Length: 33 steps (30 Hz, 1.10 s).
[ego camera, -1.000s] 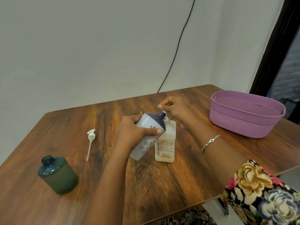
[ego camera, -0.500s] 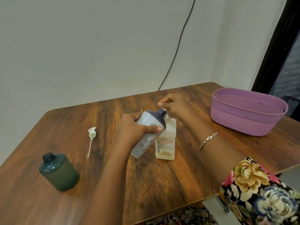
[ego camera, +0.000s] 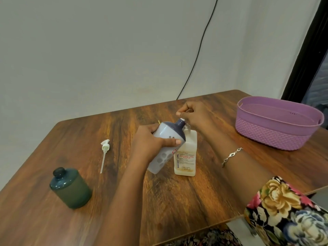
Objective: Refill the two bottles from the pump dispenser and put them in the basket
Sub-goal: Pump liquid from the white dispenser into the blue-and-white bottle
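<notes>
Pump dispenser (ego camera: 186, 158) unmoved, right grip (ego camera: 194, 113) curled over its head, left grip (ego camera: 150, 144) still clasping tilted white bottle (ego camera: 166, 133)

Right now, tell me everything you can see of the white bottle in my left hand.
The white bottle has a pale plastic-looking body with grey spots and a dark purple shoulder and neck, uncapped. The left hand grips its middle, tilting it so the neck meets the nozzle of the Biochek pump dispenser.

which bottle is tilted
The white bottle with the purple top, gripped by the left hand; the green bottle and pump dispenser stand upright.
</notes>
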Motion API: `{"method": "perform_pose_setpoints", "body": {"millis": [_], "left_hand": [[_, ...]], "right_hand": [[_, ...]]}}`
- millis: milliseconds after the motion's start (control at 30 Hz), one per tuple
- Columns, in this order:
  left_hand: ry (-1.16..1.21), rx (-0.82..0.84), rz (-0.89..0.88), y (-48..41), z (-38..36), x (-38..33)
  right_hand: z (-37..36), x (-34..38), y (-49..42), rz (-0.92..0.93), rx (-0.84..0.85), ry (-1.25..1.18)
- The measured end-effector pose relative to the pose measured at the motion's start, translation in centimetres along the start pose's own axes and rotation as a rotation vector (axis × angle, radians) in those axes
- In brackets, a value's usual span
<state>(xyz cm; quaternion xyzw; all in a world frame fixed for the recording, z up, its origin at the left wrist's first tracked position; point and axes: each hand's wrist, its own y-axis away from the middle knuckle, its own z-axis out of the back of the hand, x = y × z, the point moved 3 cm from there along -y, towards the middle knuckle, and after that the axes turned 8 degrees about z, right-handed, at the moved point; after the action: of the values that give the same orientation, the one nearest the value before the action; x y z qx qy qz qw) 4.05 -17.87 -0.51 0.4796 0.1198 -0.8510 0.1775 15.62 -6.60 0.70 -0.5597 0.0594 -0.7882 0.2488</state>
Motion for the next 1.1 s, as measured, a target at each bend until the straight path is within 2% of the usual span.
{"method": "perform_pose_setpoints", "body": {"millis": [300, 633, 933, 1100], "left_hand": [[0.019, -0.028, -0.016, -0.1, 1.0, -1.1], [0.084, 0.016, 0.014, 0.6, 0.2, -0.4], [0.063, 0.037, -0.007, 0.2, 0.1, -0.1], [0.11, 0.049, 0.002, 0.2, -0.1, 0.3]], "right_hand": [[0.4, 0.8, 0.0, 0.027, -0.024, -0.042], [0.2, 0.2, 0.4, 0.029, -0.066, -0.078], [0.1, -0.2, 0.0, -0.017, 0.01, -0.066], [0.1, -0.3, 0.1, -0.003, -0.021, -0.092]]}}
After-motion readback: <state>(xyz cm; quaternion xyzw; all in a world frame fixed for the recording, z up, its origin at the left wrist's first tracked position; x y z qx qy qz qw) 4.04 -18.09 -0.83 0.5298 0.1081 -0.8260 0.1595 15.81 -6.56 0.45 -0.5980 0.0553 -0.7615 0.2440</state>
